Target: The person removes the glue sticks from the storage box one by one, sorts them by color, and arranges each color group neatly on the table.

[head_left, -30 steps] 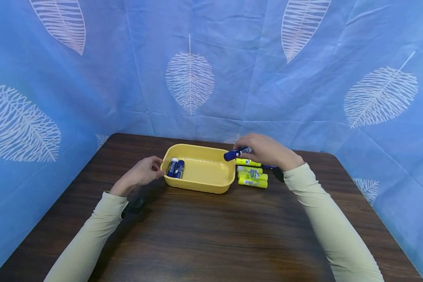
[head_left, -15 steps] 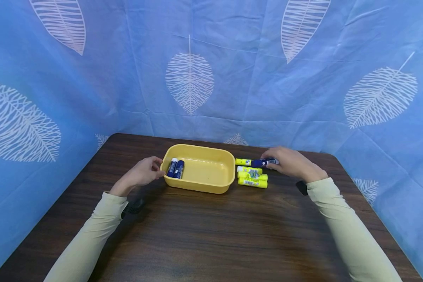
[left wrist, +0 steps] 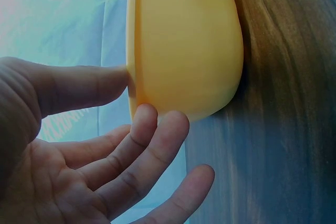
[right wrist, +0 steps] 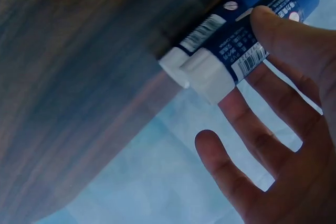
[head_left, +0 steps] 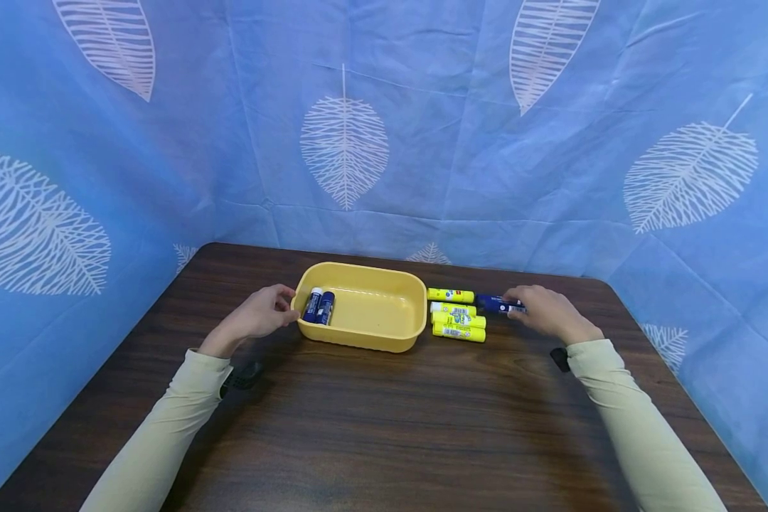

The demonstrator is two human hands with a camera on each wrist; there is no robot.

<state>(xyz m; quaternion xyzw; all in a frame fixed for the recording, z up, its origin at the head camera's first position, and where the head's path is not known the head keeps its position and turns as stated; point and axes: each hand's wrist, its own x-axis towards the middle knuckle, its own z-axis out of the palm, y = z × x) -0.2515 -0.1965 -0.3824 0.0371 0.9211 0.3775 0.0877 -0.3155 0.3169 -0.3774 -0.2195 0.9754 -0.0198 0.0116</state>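
My right hand [head_left: 544, 309] pinches a dark blue glue stick [right wrist: 240, 50] with a white end, thumb on its label side and fingers behind. Alongside lies a second blue glue stick [right wrist: 210, 24], parallel and close against it. In the head view both lie right of several yellow glue sticks [head_left: 459, 320]. My left hand [head_left: 256, 313] is at the left end of a yellow tray [head_left: 358, 341]. Its thumb tip touches the rim and relaxed fingertips rest near the outer wall in the left wrist view. Two blue glue sticks [head_left: 318, 306] lie inside the tray's left end.
Everything stands on a dark wooden table [head_left: 358, 427]. A blue cloth [head_left: 422, 142] with white leaf prints hangs behind and on both sides. One yellow glue stick [head_left: 451, 294] lies behind the other yellow ones, close to the tray's right wall.
My right hand has carried the blue glue stick from above the tray's right end rightward and down, beside the other blue one. The left hand and tray have stayed put.
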